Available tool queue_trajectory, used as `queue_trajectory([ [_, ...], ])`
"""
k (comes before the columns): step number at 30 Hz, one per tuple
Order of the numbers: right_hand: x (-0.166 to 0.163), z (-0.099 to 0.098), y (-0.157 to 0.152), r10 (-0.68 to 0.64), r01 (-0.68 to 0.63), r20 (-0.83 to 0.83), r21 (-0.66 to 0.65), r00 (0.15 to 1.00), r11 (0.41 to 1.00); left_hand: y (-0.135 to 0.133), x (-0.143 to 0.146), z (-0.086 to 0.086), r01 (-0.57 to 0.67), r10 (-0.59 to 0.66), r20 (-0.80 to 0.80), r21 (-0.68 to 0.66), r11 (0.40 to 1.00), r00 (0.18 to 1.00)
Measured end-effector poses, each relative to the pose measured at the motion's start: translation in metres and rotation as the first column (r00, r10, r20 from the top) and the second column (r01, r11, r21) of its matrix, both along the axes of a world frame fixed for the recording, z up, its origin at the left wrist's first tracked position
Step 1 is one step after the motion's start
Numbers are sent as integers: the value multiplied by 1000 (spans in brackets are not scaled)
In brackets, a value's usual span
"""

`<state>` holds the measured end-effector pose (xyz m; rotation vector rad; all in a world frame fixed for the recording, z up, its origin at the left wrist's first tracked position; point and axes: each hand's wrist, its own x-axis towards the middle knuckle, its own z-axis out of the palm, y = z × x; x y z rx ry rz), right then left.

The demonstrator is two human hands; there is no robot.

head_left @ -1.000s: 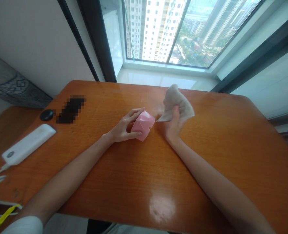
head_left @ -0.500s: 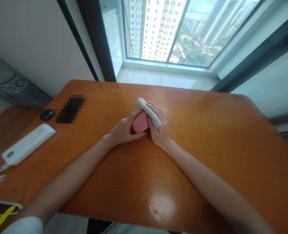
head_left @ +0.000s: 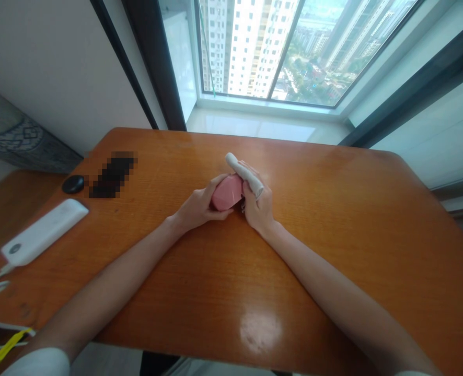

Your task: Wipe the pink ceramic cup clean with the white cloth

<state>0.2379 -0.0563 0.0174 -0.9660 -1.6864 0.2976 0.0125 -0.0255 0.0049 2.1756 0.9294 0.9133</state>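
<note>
My left hand is wrapped round a pink rounded object with flat facets, thumb over its top and fingers beneath it. A white rod-shaped piece with a rounded far end lies in my right hand, between the thumb and the fingers. The rod slants across the right side of the pink object, at or against it. Whether the two are joined I cannot tell. A small shiny bit shows below the right thumb, too small to name. Both hands are over the middle of the wooden table.
Along the table's left side are a white power strip with a white cable, a round black object and a blurred-out dark patch. A yellow strip lies near my left forearm. Beyond the far edge is a window.
The white rod has turned a little and shifted slightly right in my right hand, away from the pink object's face. More of the pink object shows. My left hand is almost still.
</note>
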Motion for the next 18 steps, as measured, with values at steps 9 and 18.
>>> queue_trajectory([
  [9, 0, 1, -2, 42, -44, 50, 37, 998, 998, 0, 2, 0, -8, 8, 5, 0, 1000, 1000],
  [18, 0, -1, -6, 73, -113, 212, 183, 974, 977, 0, 1, -2, -5, 4, -39, -27, 1000, 999],
])
